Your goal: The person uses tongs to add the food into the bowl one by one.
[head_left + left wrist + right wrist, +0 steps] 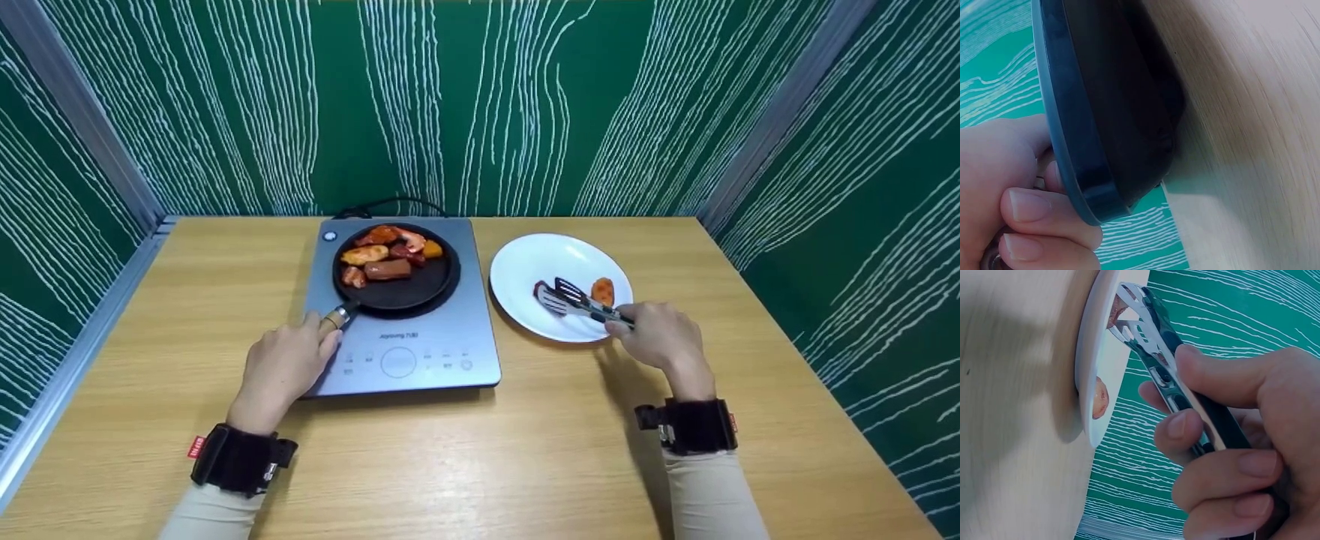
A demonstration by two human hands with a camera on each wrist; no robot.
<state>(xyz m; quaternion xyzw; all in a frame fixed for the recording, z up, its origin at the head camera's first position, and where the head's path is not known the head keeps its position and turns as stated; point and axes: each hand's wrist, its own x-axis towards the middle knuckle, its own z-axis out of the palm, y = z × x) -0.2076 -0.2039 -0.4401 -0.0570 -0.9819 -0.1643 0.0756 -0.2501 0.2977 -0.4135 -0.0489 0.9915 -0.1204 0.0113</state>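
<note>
My left hand (281,367) grips the handle (335,319) of a black frying pan (420,289) on the induction cooker (465,330). In the pan lie a sausage piece (388,269), an oval yellow-brown piece (364,256), an orange chunk (432,249) and other reddish food. My right hand (664,335) holds metal slotted tongs (1154,340), their heads low over a white plate (529,259). Between the heads, in the right wrist view, shows a dark reddish food piece (1116,312). An oval browned piece (602,290) lies on the plate beside the tongs.
The cooker's front panel (397,363) faces me, and a black cord (397,200) runs behind it. Green walls with white lines (480,112) enclose the wooden table (420,465) at the back and sides. The plate stands just right of the cooker.
</note>
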